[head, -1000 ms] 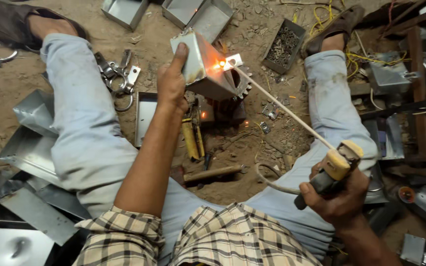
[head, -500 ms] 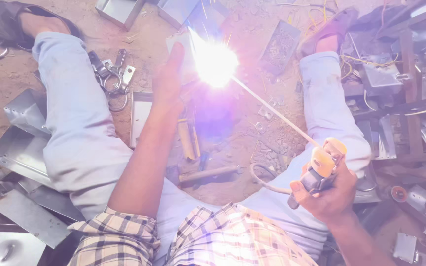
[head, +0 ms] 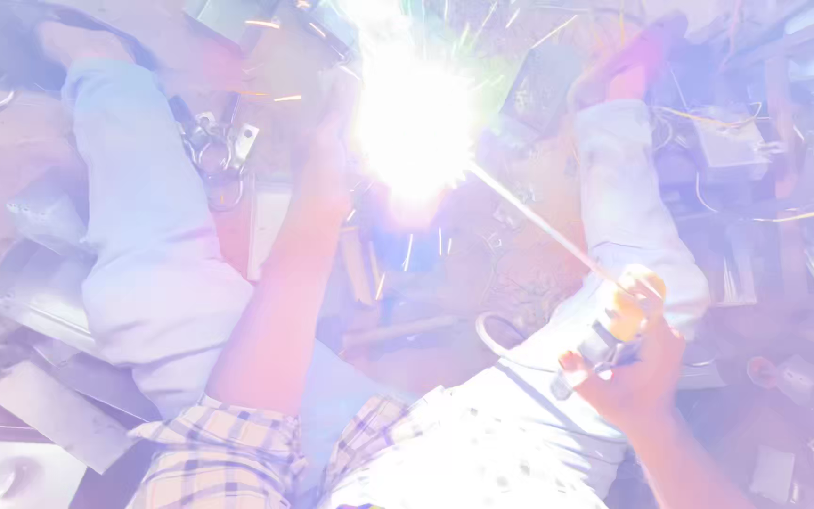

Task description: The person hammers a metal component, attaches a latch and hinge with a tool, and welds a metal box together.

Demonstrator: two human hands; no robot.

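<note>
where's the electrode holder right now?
Head view, lower right: the electrode holder is gripped in the right hand over the right thigh, its welding rod running up-left to the arc flash.

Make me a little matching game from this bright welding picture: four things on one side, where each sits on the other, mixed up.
Things:
1. welding flash
2. electrode holder
3. flat metal sheets
4. checked shirt

Places:
A. bottom edge, between the two arms
B. top centre, at the tip of the thin rod
C. lower left, on the ground
D. in the right hand, lower right

Pairs: 1-B, 2-D, 3-C, 4-A
</note>
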